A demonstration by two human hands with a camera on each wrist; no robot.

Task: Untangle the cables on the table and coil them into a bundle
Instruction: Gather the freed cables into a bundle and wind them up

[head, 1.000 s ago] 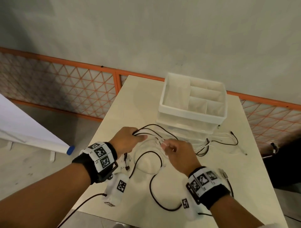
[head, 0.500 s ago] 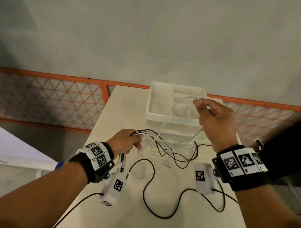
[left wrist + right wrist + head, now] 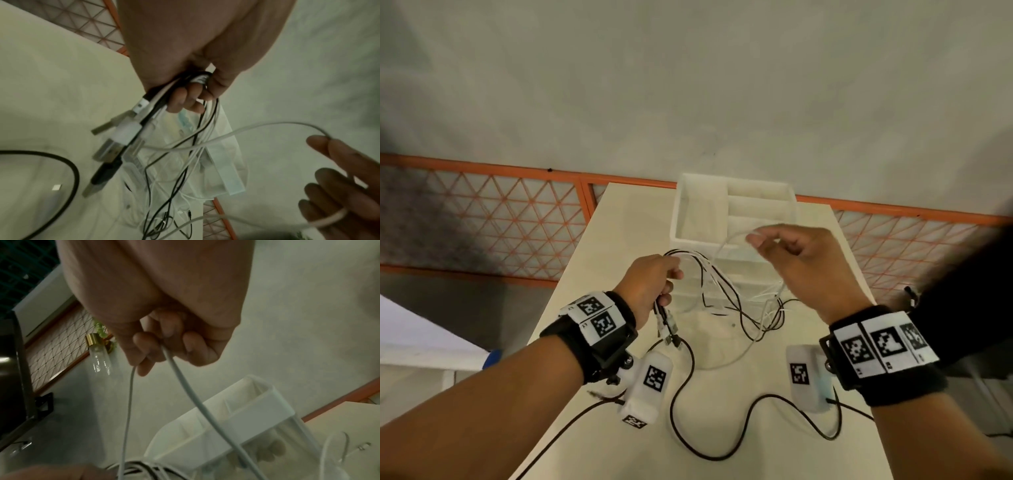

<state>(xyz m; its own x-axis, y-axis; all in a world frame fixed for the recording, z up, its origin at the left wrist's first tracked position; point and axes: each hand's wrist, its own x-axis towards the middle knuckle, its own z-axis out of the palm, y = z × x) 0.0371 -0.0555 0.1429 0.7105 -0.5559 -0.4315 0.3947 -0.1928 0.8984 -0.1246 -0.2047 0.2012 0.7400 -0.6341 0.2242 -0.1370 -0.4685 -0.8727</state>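
Observation:
My left hand (image 3: 654, 284) is raised over the table and grips a bunch of black and white cables (image 3: 191, 84); their USB plug ends (image 3: 669, 329) hang below my fist. My right hand (image 3: 787, 253) is up in front of the organizer and pinches a loop of white cable (image 3: 185, 382) between thumb and fingertips. That white cable (image 3: 257, 128) arcs from my left hand across to the right one. The rest of the tangle (image 3: 743, 308) trails down onto the cream table (image 3: 626, 219) between both hands.
A white compartment organizer (image 3: 698, 212) stands at the table's far middle, just behind my hands. A thick black wrist-camera cord (image 3: 688, 421) snakes over the near table. An orange lattice fence (image 3: 482, 219) runs behind, below a grey wall.
My right hand has lifted off the table with the white cable and now sits slightly lower and more to the left than half a second ago. My left hand has risen a little with its bunch.

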